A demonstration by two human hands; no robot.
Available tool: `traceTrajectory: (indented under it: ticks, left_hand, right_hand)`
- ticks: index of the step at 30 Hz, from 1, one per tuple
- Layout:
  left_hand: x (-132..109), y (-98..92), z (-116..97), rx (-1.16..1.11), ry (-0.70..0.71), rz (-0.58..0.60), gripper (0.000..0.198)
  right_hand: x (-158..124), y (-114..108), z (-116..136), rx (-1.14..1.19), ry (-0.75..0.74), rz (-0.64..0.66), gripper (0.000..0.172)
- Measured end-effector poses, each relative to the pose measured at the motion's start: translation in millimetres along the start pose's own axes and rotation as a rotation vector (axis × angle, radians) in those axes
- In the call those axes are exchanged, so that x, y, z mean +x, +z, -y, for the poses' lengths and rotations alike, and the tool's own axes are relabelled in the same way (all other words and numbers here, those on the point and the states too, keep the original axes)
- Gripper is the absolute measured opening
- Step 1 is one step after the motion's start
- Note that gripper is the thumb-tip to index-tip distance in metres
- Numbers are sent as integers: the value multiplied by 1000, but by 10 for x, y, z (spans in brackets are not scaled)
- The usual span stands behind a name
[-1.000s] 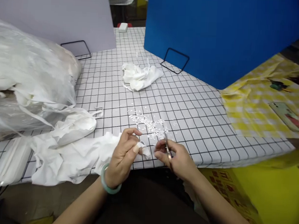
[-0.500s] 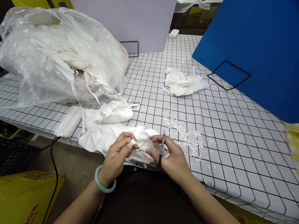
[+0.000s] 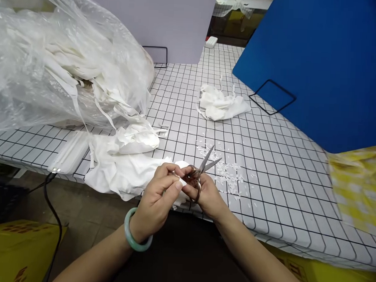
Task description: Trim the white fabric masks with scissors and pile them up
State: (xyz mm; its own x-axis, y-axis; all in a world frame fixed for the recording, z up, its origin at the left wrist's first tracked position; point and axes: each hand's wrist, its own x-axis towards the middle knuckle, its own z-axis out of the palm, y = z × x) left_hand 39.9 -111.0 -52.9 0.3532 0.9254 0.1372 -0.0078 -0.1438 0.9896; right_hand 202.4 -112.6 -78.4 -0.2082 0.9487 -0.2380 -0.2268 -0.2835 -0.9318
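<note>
Between thumb and fingers, my left hand (image 3: 162, 194) pinches an edge of white fabric; a green bangle circles that wrist. My right hand (image 3: 206, 196) grips a pair of scissors (image 3: 203, 165), its fingers in the handle loops. The blades are spread and point away from me, up and to the right. Both hands meet near the table's front edge. From there the white cloth (image 3: 124, 169) spreads to the left, bunched and wrinkled. Beyond the blades, many small white clippings (image 3: 228, 172) lie scattered on the gridded tablecloth (image 3: 183, 103).
A big clear plastic bag (image 3: 123, 42) of white cloth pieces fills the left. Another crumpled white piece (image 3: 221, 103) lies mid-table. A white power strip (image 3: 69, 152) with a black cord sits front left. Purple (image 3: 162, 19) and blue (image 3: 303, 67) boards stand behind; a yellow checked cloth (image 3: 360, 186) is at right.
The scissors have turned from nearly edge-on to spread blades pointing up and right. My hands have come closer together. The whole view has shifted slightly.
</note>
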Motion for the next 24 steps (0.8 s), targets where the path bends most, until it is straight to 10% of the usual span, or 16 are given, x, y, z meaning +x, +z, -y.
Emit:
traceTrajectory:
  ticks: [10, 24]
  left_hand:
    - [15, 47, -48, 33, 145, -32, 26]
    - [-5, 62, -86, 223, 194, 152, 24]
  right_hand:
    - [-295, -141, 153, -742, -106, 90, 55]
    - [-465, -252, 437, -1003, -210, 102, 54]
